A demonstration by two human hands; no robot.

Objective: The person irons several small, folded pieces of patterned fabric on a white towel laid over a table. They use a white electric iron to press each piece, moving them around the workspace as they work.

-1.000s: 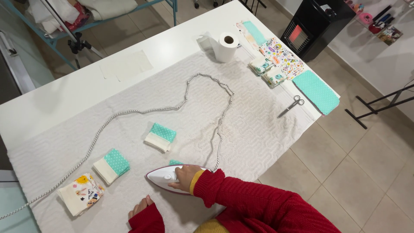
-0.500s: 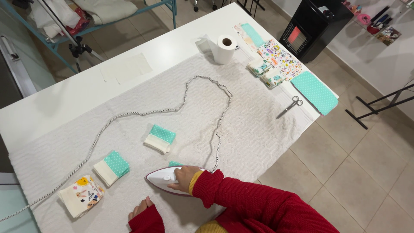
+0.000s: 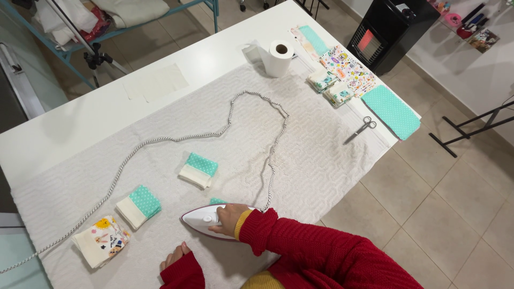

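A teal dotted fabric strip (image 3: 397,111) lies at the table's far right corner, beside a patterned cloth (image 3: 350,68), scissors (image 3: 362,129) and a paper roll (image 3: 280,58); small folded cloth pieces (image 3: 197,170) sit on the white padded cover (image 3: 316,160) over the white table (image 3: 64,134), with a tiled floor (image 3: 444,198) and a black heater (image 3: 390,29) beyond. The right hand (image 3: 229,218) is closed around the handle of the white iron (image 3: 202,219), which rests flat near the table's front edge with its braided cord (image 3: 160,140) looping away; the left hand (image 3: 174,257) lies open, palm down, on the cover just beside it, holding nothing.
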